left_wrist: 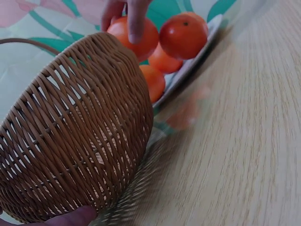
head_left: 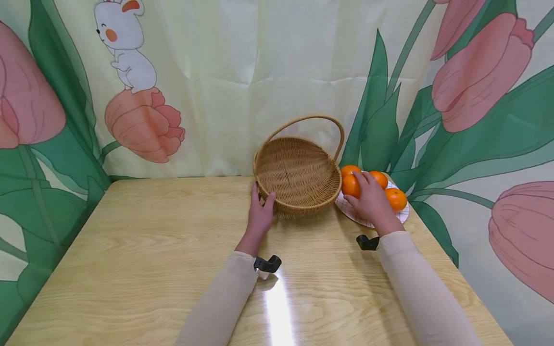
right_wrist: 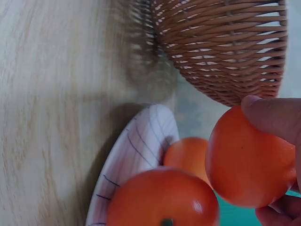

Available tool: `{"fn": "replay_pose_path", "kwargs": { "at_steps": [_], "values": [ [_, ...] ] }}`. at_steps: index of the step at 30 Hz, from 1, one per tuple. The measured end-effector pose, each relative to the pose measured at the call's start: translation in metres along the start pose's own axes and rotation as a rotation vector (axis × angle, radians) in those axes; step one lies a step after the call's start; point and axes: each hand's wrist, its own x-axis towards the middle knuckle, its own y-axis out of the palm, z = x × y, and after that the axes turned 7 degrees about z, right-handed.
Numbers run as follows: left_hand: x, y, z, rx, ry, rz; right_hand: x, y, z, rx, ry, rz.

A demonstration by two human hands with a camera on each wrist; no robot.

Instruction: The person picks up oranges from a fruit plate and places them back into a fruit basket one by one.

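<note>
My left hand (head_left: 260, 211) holds the lower left side of a brown wicker basket (head_left: 298, 175) with a tall arched handle. The basket's round mouth tilts toward the head camera, and its inside shows bare weave. In the left wrist view, the thumb (left_wrist: 75, 216) lies along its bottom edge. To the right, my right hand (head_left: 371, 198) pinches an orange (right_wrist: 249, 160) between thumb and fingers, lifted over a plate (head_left: 346, 207). The held orange is close to the basket's right side. Other oranges (head_left: 396, 199) lie on the white plate with dark lines, partly hidden by the hand.
The pale wooden table (head_left: 151, 240) stretches in front and to the left. Behind it hangs a curtain (head_left: 216, 96) printed with tulips and a white rabbit. The plate stands near the table's right edge.
</note>
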Motion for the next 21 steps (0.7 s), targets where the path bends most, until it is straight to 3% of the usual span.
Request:
{"fn": "replay_pose_path", "kwargs": {
  "at_steps": [6, 15, 21],
  "values": [
    [-0.004, 0.002, 0.002, -0.043, 0.002, 0.019, -0.004, -0.007, 0.002, 0.021, -0.005, -0.044],
    [-0.003, 0.002, 0.000, 0.016, 0.053, -0.034, -0.001, -0.014, 0.009, 0.059, -0.012, -0.137],
    [-0.004, 0.002, 0.001, -0.030, 0.035, -0.020, -0.001, -0.016, 0.015, 0.055, -0.027, -0.181]
  ]
}}
